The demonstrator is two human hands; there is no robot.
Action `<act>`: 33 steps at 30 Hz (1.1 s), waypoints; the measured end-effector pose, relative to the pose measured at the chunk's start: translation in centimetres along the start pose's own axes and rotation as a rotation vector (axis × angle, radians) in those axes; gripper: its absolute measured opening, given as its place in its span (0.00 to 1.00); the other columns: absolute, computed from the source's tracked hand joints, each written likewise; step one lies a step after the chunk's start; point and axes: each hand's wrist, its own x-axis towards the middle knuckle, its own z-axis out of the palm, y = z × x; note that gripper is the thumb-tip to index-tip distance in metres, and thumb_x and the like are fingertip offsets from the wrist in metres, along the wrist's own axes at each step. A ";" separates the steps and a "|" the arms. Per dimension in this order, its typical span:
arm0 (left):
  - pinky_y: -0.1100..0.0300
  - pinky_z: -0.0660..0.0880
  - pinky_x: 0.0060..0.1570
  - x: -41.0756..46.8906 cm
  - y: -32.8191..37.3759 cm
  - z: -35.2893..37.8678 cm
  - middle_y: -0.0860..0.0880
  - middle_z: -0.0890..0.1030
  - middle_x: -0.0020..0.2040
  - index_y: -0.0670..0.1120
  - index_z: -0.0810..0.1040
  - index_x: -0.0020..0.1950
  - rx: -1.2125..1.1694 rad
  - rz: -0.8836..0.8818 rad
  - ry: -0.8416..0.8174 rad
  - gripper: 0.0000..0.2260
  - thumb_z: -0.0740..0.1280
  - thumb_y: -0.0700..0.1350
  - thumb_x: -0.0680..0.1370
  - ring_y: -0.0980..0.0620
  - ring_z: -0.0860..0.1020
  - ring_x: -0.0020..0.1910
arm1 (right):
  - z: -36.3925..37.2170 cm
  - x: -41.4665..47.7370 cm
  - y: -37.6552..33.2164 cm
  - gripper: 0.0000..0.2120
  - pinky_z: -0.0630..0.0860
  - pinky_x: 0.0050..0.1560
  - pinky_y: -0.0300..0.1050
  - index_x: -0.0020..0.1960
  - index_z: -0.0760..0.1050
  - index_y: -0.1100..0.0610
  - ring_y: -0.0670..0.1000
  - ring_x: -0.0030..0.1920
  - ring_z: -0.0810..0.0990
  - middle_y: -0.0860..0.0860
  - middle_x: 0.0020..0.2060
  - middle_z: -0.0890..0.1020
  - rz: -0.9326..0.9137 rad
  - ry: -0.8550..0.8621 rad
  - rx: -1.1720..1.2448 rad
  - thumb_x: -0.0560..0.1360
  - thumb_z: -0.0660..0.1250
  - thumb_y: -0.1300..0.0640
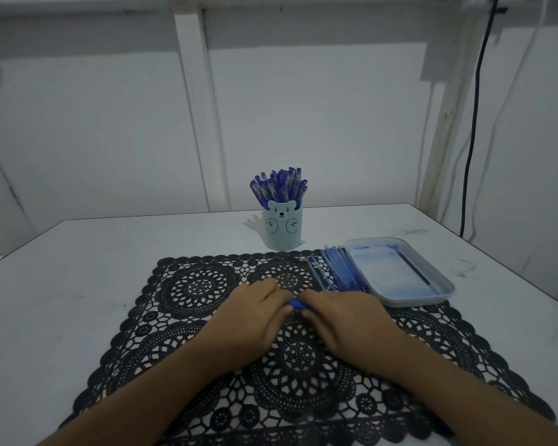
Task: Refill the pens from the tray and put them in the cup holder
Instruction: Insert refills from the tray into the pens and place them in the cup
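While both hands meet at the middle of the frame over the black lace mat (203,286), a short stretch of a blue pen (295,304) shows in the gap between them. The left hand (255,317) and the right hand (345,320) each curl their fingers round one end of it, knuckles up, so the joint itself is hidden. It is probably being closed up or pulled apart, but the view does not settle which.

To do this step well, the two halves should be kept in one straight line and turned or pushed gently, so that the thin refill inside does not bend.

Just up and right of the hands lies a row of pale blue sticks (339,268), close against the left wall of the tray (413,302) at centre right. Above centre, the bear-faced cup holder (282,228) stands crowded with capped pens (279,185), so the finished one will need a gap picked out before it goes in.
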 end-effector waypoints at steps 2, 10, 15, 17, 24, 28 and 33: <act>0.62 0.67 0.43 0.0 -0.1 0.1 0.54 0.74 0.43 0.48 0.76 0.54 -0.021 0.013 -0.005 0.13 0.54 0.49 0.79 0.58 0.70 0.41 | -0.1 -0.1 0.1 0.13 0.69 0.23 0.40 0.46 0.74 0.50 0.45 0.25 0.73 0.45 0.27 0.77 0.001 -0.002 0.017 0.76 0.53 0.46; 0.62 0.64 0.43 0.1 -0.2 0.1 0.53 0.74 0.44 0.47 0.76 0.55 -0.011 0.049 0.034 0.12 0.55 0.48 0.79 0.57 0.70 0.42 | -0.4 0.1 0.2 0.16 0.68 0.25 0.36 0.47 0.76 0.47 0.42 0.26 0.74 0.44 0.27 0.78 0.057 -0.006 0.047 0.74 0.53 0.41; 0.60 0.63 0.39 0.2 0.0 0.2 0.50 0.76 0.43 0.45 0.77 0.53 0.126 0.092 0.113 0.11 0.57 0.47 0.79 0.53 0.71 0.40 | 0.1 0.2 -0.7 0.24 0.71 0.43 0.40 0.50 0.74 0.57 0.50 0.42 0.75 0.51 0.43 0.76 0.047 -0.018 0.068 0.75 0.44 0.45; 0.58 0.64 0.38 0.2 0.1 0.2 0.49 0.76 0.43 0.44 0.76 0.53 0.152 0.103 0.141 0.11 0.56 0.46 0.79 0.51 0.72 0.39 | -0.3 0.4 -1.1 0.16 0.71 0.45 0.41 0.53 0.72 0.57 0.51 0.45 0.75 0.52 0.46 0.75 0.058 -0.058 0.058 0.79 0.49 0.51; 0.57 0.65 0.39 0.0 0.3 0.0 0.49 0.76 0.44 0.44 0.75 0.54 0.129 0.099 0.159 0.11 0.55 0.46 0.80 0.51 0.72 0.39 | -1.1 0.1 -0.4 0.18 0.73 0.25 0.44 0.48 0.73 0.49 0.47 0.27 0.75 0.46 0.29 0.78 0.035 -0.029 0.026 0.75 0.47 0.43; 0.58 0.65 0.39 0.0 0.3 0.0 0.49 0.76 0.44 0.45 0.75 0.53 0.130 0.089 0.126 0.10 0.56 0.46 0.80 0.52 0.72 0.39 | -1.3 0.0 0.2 0.19 0.73 0.28 0.43 0.52 0.73 0.45 0.46 0.29 0.76 0.46 0.30 0.79 0.072 -0.048 0.024 0.75 0.47 0.38; 0.63 0.64 0.39 0.2 0.0 0.2 0.52 0.76 0.42 0.45 0.78 0.52 0.054 -0.069 0.129 0.14 0.55 0.48 0.78 0.56 0.72 0.37 | -1.6 -0.1 0.1 0.12 0.70 0.45 0.41 0.58 0.69 0.51 0.46 0.44 0.74 0.46 0.45 0.74 0.232 -0.105 0.150 0.80 0.51 0.50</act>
